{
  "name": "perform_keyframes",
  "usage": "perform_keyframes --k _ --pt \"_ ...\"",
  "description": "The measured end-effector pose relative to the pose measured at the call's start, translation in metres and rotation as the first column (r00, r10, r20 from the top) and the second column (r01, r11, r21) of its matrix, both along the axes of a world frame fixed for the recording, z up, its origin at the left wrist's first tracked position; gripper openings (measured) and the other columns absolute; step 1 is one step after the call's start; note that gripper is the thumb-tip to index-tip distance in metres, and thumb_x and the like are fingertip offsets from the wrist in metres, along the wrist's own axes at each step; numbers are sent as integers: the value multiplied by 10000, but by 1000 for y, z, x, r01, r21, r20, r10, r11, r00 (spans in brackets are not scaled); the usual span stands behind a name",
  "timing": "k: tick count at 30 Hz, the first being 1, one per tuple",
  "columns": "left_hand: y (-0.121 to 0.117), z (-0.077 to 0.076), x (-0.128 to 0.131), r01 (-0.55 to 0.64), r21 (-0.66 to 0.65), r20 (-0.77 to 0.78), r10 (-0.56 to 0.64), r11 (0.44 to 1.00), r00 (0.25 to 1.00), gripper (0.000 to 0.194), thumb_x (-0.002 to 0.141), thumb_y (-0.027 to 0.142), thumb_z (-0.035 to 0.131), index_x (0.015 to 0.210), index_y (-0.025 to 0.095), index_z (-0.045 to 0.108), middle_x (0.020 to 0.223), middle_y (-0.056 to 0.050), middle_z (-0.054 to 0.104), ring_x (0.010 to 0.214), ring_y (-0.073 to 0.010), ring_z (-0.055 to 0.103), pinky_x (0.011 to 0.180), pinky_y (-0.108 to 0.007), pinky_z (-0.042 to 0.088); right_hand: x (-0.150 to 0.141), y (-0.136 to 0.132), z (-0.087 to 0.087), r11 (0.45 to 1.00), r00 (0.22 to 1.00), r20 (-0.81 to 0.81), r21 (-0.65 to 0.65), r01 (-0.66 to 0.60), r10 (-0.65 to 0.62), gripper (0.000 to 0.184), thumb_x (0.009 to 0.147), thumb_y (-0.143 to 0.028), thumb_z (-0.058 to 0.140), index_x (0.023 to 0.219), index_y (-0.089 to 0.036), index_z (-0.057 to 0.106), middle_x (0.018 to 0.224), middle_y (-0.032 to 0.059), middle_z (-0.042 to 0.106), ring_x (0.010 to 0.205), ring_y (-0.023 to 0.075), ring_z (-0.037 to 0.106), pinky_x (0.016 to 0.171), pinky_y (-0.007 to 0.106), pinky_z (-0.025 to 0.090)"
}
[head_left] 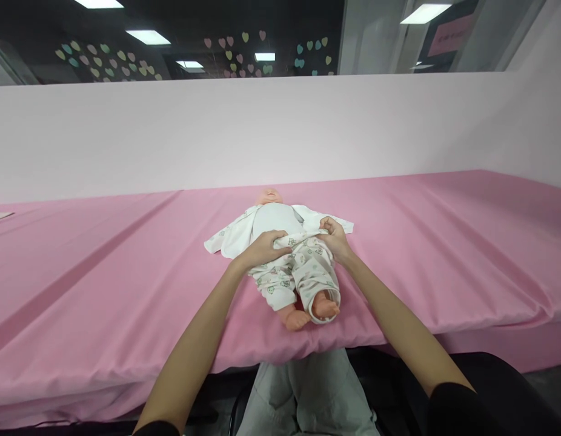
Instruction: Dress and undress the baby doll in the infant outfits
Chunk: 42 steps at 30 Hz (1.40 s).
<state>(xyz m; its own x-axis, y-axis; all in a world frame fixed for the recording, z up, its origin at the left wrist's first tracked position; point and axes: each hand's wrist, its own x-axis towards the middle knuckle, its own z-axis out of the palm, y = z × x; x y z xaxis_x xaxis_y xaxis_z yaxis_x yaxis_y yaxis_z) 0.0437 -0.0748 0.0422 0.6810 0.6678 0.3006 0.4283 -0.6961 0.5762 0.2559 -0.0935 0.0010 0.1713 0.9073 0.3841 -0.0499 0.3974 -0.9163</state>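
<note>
- A doll (pixel 277 219) lay on its back near the front edge of the counter (pixel 126 272), with its head toward the white wall (pixel 262 133) and its feet toward the person.
- The left hand (pixel 266 248) grasped the waistband of the doll's patterned trousers (pixel 310 260), its thumb and fingers on either side of the folded cloth.
- The right hand (pixel 335 237) pinched the same waistband at the opposite side, with the fingers curled in.
- Between the two hands, the waistband ran across the doll's lower belly, just below the plain pale torso.
- The trousers covered both legs; the two bare feet (pixel 297 319) stuck out of the cuffs, one cuff standing loosely around its ankle.
- A white jacket (pixel 237 239) lay open at the front, its sleeves spread out to either side of the torso.
- Pink cloth covered the counter, creased in long folds and hanging over the front edge.
- The person's grey-green trouser legs (pixel 303 393) showed below that edge, and dark sleeves ended above both forearms.
- Above the wall, heart-shaped stickers (pixel 239 59) dotted a dark window (pixel 298 18).
</note>
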Motion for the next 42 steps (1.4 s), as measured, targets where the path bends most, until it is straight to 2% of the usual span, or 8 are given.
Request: perform_keyframes --k 5,9,14,19,26,29,34,42 --pt "-9 9 1 33 -39 158 -27 999 987 147 747 298 547 821 175 581 811 7 612 767 -163 553 699 -255 418 -4 -12 9 987 915 382 38 -159 133 281 601 -339 719 798 -192 584 607 -52 472 598 112 448 611 246 353" --pt "-7 4 5 -14 46 165 7 999 986 177 747 191 484 868 181 612 885 -11 658 848 -168 588 791 -264 418 -15 -22 15 894 876 181 -80 -440 447 401 719 -567 570 759 -170 619 721 13 578 711 155 527 643 269 398" --pt "-2 4 -4 -85 33 129 80 996 988 106 756 268 534 758 189 604 760 12 629 712 -141 549 663 -239 390 -20 -22 18 956 965 -102 -142 -256 243 327 631 -477 705 644 -177 577 548 -48 480 484 69 395 458 206 299" --pt "8 11 -28 -127 -331 42 149 935 988 460 806 490 459 501 184 302 476 37 286 446 -92 253 457 -267 206 -13 -18 22 980 965 -225 -110 -165 137 328 575 -453 743 626 -188 556 546 -55 483 470 61 389 445 201 296" --pt "17 7 -39 65 -485 276 82 872 958 383 748 464 587 591 184 378 554 42 316 484 -83 283 464 -233 207 -12 -15 11 991 976 171 -20 -136 137 328 664 -484 672 621 -182 552 560 -44 427 516 82 345 491 237 267" --pt "15 0 -27 31 -432 356 139 901 924 333 763 506 558 731 190 459 550 49 359 465 -85 304 451 -223 206 -21 -11 9 986 920 356 -28 -164 163 446 754 -561 538 541 -181 439 544 -43 328 531 90 298 517 255 241" --pt "0 -4 -1 -9 -49 386 27 999 922 260 846 430 457 826 176 510 685 21 494 620 -110 436 589 -222 336 -45 3 29 978 871 446 -53 -204 206 452 769 -582 504 569 -185 421 539 -47 316 526 89 297 509 245 230" --pt "7 -12 -12 -211 137 231 176 968 957 228 807 401 500 733 186 522 591 42 458 551 -111 380 550 -237 271 -66 25 33 966 859 442 -107 -234 257 383 685 -544 609 607 -175 541 522 -55 411 493 81 347 480 226 249"
